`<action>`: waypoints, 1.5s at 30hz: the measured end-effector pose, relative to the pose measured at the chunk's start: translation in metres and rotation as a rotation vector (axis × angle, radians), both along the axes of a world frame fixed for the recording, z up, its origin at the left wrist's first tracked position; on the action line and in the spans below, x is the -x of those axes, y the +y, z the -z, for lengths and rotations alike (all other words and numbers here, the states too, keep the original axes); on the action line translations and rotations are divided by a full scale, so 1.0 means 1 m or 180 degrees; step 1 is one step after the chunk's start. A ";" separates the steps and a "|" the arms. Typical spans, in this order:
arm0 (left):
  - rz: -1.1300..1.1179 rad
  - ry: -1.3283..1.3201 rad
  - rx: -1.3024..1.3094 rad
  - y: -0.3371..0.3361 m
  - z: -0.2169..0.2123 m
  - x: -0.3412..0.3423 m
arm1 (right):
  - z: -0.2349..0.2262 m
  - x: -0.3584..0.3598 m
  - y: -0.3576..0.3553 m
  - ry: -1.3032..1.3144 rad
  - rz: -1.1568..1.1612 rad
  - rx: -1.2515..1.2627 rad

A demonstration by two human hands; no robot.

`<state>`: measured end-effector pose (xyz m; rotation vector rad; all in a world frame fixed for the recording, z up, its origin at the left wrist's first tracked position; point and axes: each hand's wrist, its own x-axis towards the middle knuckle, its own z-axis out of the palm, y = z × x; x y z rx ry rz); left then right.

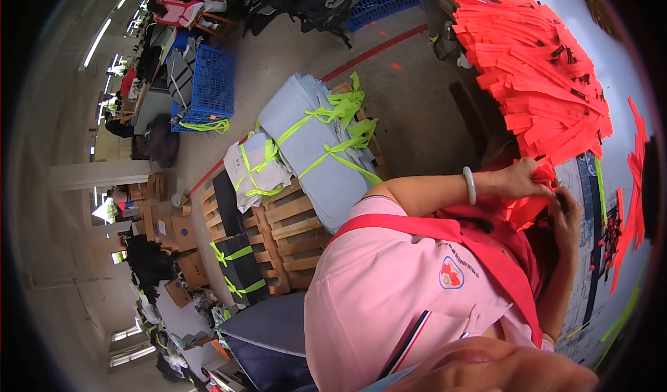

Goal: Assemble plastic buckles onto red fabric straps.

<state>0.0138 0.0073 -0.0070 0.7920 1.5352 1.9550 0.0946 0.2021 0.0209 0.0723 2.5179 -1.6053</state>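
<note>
My left hand (521, 178), with a pale bangle on its wrist, is closed on a red fabric strip (545, 174). Close beside it, my right hand (567, 211) has its fingertips bent in and pinched at the lower end of the same red cloth. Partly hidden by the hands, more red material hangs below. Just beyond the hands lies a large fanned heap of red strips (535, 79) with small black pieces among them. A pale worktable (629, 65) carries the heap.
Loose red strips (636, 177) and small black pieces (611, 236) lie along the table's right side. To my left, a wooden pallet (288, 218) bears tied stacks of light-blue sheets (295, 111). A blue crate (212, 79) stands farther off, near other people at work.
</note>
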 end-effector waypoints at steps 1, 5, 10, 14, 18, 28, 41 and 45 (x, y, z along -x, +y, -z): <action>0.0107 -0.0123 0.0033 0.002 0.012 -0.001 | -0.008 -0.002 -0.008 -0.0116 0.0094 0.0014; 0.0441 -0.0372 0.0240 0.016 0.024 -0.011 | -0.007 -0.025 -0.010 -0.0309 0.0490 0.0178; 0.0530 -0.0733 0.0157 0.033 0.033 -0.022 | -0.009 -0.046 -0.007 -0.0191 0.0270 -0.0282; 0.0720 -0.1056 -0.0016 0.037 0.034 -0.031 | -0.003 -0.057 -0.010 -0.0168 0.0624 0.0078; 0.0638 -0.1609 -0.0062 0.036 0.043 -0.032 | 0.004 -0.053 -0.013 0.0019 0.0882 0.0299; 0.0940 -0.1455 0.0228 0.023 0.051 -0.020 | 0.005 -0.039 -0.016 -0.0348 0.0430 0.0459; 0.0727 -0.1055 0.0443 0.027 0.021 -0.008 | 0.057 -0.042 0.017 -0.0333 0.1885 0.2414; 0.0760 -0.1318 0.0912 0.034 0.014 -0.013 | 0.054 -0.045 0.013 -0.0289 0.1901 0.2500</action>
